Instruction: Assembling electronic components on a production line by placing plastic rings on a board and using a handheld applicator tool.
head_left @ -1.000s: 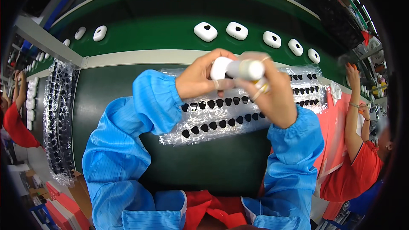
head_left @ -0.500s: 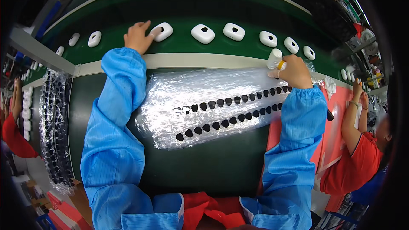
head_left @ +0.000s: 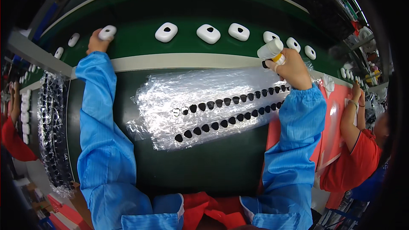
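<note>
My left hand (head_left: 98, 42) is closed around a white rounded case (head_left: 107, 32) with a dark oval spot on its face, at the left part of the green belt. My right hand (head_left: 295, 71) grips a small white bottle (head_left: 270, 49) with a yellow ring, tilted over the belt's near rail. A small black piece (head_left: 265, 64) sticks out at those fingertips. Below lies a clear plastic sheet (head_left: 170, 89) bearing two rows of black rounded pieces (head_left: 227, 102). Further white cases, such as one near the middle (head_left: 166, 32), rest on the belt with black patches on top.
A pale rail (head_left: 179, 61) separates the green belt (head_left: 136, 12) from the dark green worktable (head_left: 191, 166). Another film strip with black pieces (head_left: 53, 132) hangs at the left. Red sheets (head_left: 330, 127) lie at the right, beside a co-worker in red (head_left: 353, 162).
My left hand has moved left from one case to another and taken hold of it. My right hand has shifted the bottle slightly left and up. The middle cases have drifted right.
</note>
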Tool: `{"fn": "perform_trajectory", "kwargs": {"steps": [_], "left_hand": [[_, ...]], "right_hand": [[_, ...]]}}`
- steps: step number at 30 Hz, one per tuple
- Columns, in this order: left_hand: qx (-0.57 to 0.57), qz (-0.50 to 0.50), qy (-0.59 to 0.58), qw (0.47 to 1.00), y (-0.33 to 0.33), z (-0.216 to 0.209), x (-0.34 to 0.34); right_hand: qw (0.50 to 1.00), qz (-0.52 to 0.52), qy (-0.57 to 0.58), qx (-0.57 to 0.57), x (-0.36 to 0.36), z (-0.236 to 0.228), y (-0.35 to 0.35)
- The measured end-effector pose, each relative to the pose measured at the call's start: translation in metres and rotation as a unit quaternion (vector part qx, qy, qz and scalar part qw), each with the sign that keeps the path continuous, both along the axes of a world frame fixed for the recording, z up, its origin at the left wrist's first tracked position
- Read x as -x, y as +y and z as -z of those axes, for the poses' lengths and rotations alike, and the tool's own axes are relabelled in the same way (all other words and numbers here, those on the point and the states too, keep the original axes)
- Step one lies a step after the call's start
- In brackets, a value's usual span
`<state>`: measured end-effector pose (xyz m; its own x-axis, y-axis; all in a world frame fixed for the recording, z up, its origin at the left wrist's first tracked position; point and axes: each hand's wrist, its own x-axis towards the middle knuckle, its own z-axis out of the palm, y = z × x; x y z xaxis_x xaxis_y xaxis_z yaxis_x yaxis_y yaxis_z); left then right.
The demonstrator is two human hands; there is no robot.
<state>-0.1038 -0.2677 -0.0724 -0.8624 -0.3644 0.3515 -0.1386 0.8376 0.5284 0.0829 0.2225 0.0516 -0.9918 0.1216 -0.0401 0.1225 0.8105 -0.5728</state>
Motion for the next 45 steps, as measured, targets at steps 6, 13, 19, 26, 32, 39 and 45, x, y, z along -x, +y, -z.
{"fn": "perform_trajectory", "kwargs": {"steps": [6,13,19,26,32,39,45], "left_hand": [[-0.434,0.386,-0.071,0.811,0.154,-0.053,-0.069],[-0.517,0.58,-0.221,0.589,0.246,-0.076,-0.169],[-0.497,0.597,-0.266,0.571,0.246,-0.083,-0.177],[-0.516,0.593,-0.202,0.585,0.248,-0.081,-0.183],[-0.526,0.543,-0.208,0.621,0.243,-0.083,-0.177],[-0.495,0.519,-0.227,0.659,0.239,-0.083,-0.171],[-0.44,0.491,-0.236,0.713,0.238,-0.093,-0.166]], "right_hand": [[0.986,-0.042,0.026,0.161,-0.02,-0.023,-0.042],[0.961,-0.129,0.131,0.207,-0.029,-0.006,-0.062],[0.949,-0.164,0.143,0.229,-0.03,0.0,-0.066],[0.949,-0.187,0.174,0.183,-0.032,0.005,-0.071],[0.939,-0.173,0.221,0.198,-0.036,-0.003,-0.079],[0.96,-0.217,0.176,0.02,-0.04,0.003,-0.083],[0.932,-0.194,0.256,0.167,-0.031,-0.006,-0.069]]}}
